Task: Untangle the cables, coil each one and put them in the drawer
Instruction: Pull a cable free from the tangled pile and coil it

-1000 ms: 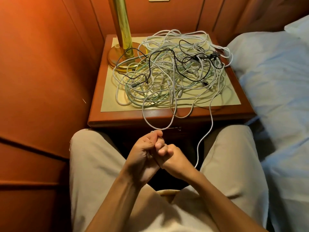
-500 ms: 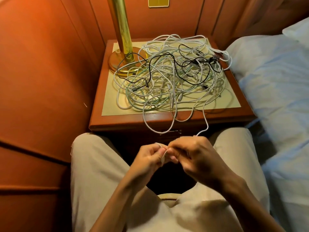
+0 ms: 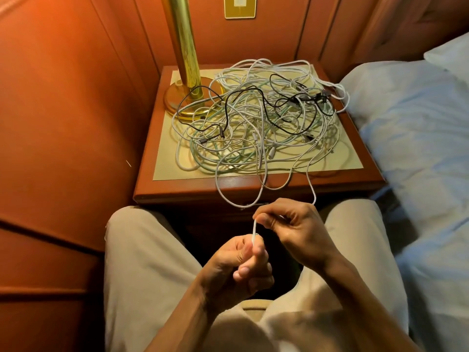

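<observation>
Both hands (image 3: 274, 237) pinch one white cable (image 3: 254, 231); pulling hard could drag the tangle (image 3: 256, 123) off the tabletop (image 3: 162, 189) at upper centre.

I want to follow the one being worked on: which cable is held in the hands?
A white cable, pinched between left hand and right hand; the other cables lie tangled on the nightstand.

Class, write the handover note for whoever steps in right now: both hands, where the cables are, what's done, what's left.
Left hand and right hand both pinch one white cable, a short stretch between them.
It runs up to the tangled pile on the nightstand, beside the brass lamp.
Done: no cable freed or coiled.
Left: untangle, coil each, put all in the drawer.
</observation>
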Available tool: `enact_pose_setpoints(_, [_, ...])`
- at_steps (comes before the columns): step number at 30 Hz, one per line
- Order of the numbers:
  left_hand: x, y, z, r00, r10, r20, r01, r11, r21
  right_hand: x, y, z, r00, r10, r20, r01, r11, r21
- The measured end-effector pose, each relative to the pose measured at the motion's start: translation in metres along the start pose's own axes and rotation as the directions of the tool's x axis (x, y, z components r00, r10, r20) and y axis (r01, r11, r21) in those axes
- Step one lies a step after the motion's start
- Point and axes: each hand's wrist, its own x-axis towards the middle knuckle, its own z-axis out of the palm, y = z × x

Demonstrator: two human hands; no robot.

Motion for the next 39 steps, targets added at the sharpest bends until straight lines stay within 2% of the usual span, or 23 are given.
enact_pose_setpoints(1, [0.001, 0.004, 0.003, 0.998, 0.049, 0.028, -0.049, 0.999, -0.022, 0.0, 0.002, 0.001, 0.998, -0.001, 0.056, 0.003, 0.999, -0.032])
enact_pose_setpoints(3, [0.001, 0.021, 0.011, 0.985, 0.171, -0.02, -0.172, 0.976, -0.132, -0.001, 0.005, 0.003, 0.976, 0.029, 0.215, -0.011, 0.996, -0.085])
enact_pose_setpoints(5, [0.003, 0.041, 0.017, 0.941, 0.282, -0.185, -0.331, 0.88, -0.34, -0.003, 0.006, 0.005, 0.944, 0.055, 0.324, -0.008, 0.99, -0.142])
enact_pose_setpoints(6, [0.007, 0.05, 0.017, 0.89, 0.337, -0.308, -0.439, 0.818, -0.372, -0.004, 0.006, 0.006, 0.935, 0.042, 0.353, 0.037, 0.976, -0.215])
enact_pose_setpoints(7, [0.012, 0.057, 0.015, 0.814, 0.399, -0.422, -0.545, 0.776, -0.317, -0.004, 0.006, 0.005, 0.927, 0.02, 0.374, 0.104, 0.946, -0.307])
enact_pose_setpoints(9, [0.02, 0.072, 0.011, 0.619, 0.522, -0.587, -0.613, 0.788, 0.055, -0.003, 0.005, 0.0, 0.933, -0.045, 0.356, 0.206, 0.88, -0.429])
enact_pose_setpoints(10, [0.023, 0.074, 0.006, 0.512, 0.608, -0.607, -0.549, 0.775, 0.314, -0.003, 0.004, -0.003, 0.942, -0.087, 0.325, 0.234, 0.864, -0.446])
enact_pose_setpoints(11, [0.025, 0.072, 0.003, 0.448, 0.683, -0.577, -0.435, 0.73, 0.527, -0.002, 0.003, -0.005, 0.948, -0.127, 0.29, 0.252, 0.859, -0.446])
enact_pose_setpoints(12, [0.027, 0.069, 0.0, 0.438, 0.738, -0.513, -0.303, 0.658, 0.689, -0.002, 0.0, -0.008, 0.954, -0.166, 0.251, 0.265, 0.857, -0.442])
enact_pose_setpoints(13, [0.027, 0.062, -0.003, 0.463, 0.772, -0.435, -0.175, 0.561, 0.809, -0.001, -0.005, -0.009, 0.957, -0.194, 0.216, 0.273, 0.854, -0.442])
enact_pose_setpoints(15, [0.026, 0.046, -0.005, 0.59, 0.748, -0.303, 0.014, 0.366, 0.93, 0.002, -0.013, -0.012, 0.953, -0.254, 0.165, 0.302, 0.841, -0.449])
enact_pose_setpoints(16, [0.024, 0.038, -0.006, 0.667, 0.692, -0.274, 0.069, 0.309, 0.948, 0.003, -0.017, -0.013, 0.95, -0.279, 0.139, 0.311, 0.838, -0.448])
enact_pose_setpoints(17, [0.023, 0.032, -0.006, 0.739, 0.618, -0.268, 0.091, 0.303, 0.949, 0.005, -0.018, -0.014, 0.948, -0.301, 0.107, 0.316, 0.84, -0.44])
enact_pose_setpoints(18, [0.022, 0.027, -0.004, 0.802, 0.529, -0.279, 0.09, 0.355, 0.931, 0.008, -0.018, -0.017, 0.944, -0.323, 0.068, 0.32, 0.842, -0.434])
enact_pose_setpoints(19, [0.021, 0.023, -0.003, 0.851, 0.43, -0.302, 0.071, 0.476, 0.877, 0.01, -0.017, -0.019, 0.94, -0.341, 0.027, 0.318, 0.844, -0.432])
enact_pose_setpoints(21, [0.019, 0.02, -0.003, 0.91, 0.254, -0.327, 0.011, 0.776, 0.631, 0.015, -0.015, -0.023, 0.937, -0.349, -0.02, 0.307, 0.849, -0.431])
enact_pose_setpoints(22, [0.018, 0.02, -0.004, 0.929, 0.191, -0.317, -0.011, 0.87, 0.493, 0.017, -0.013, -0.024, 0.937, -0.348, -0.027, 0.305, 0.853, -0.423])
enact_pose_setpoints(24, [0.017, 0.02, -0.007, 0.961, 0.111, -0.253, -0.025, 0.947, 0.32, 0.023, -0.008, -0.023, 0.944, -0.328, -0.028, 0.293, 0.875, -0.385])
enact_pose_setpoints(26, [0.019, 0.02, -0.006, 0.986, 0.086, -0.144, -0.056, 0.978, 0.202, 0.028, -0.002, -0.02, 0.959, -0.282, -0.02, 0.26, 0.906, -0.335])
enact_pose_setpoints(30, [0.032, 0.036, 0.003, 0.978, 0.208, -0.034, -0.21, 0.967, -0.145, 0.032, 0.004, -0.009, 0.987, -0.124, 0.099, 0.139, 0.976, -0.168])
enact_pose_setpoints(33, [0.045, 0.053, 0.015, 0.93, 0.354, -0.1, -0.365, 0.855, -0.368, 0.033, 0.004, -0.004, 0.981, -0.123, 0.147, 0.148, 0.974, -0.172])
enact_pose_setpoints(36, [0.059, 0.067, 0.028, 0.792, 0.462, -0.399, -0.584, 0.764, -0.273, 0.043, 0.007, -0.007, 0.988, -0.129, 0.083, 0.147, 0.949, -0.278])
enact_pose_setpoints(39, [0.074, 0.08, 0.029, 0.667, 0.498, -0.554, -0.684, 0.704, -0.191, 0.05, 0.01, -0.005, 0.99, -0.14, 0.01, 0.133, 0.914, -0.384])
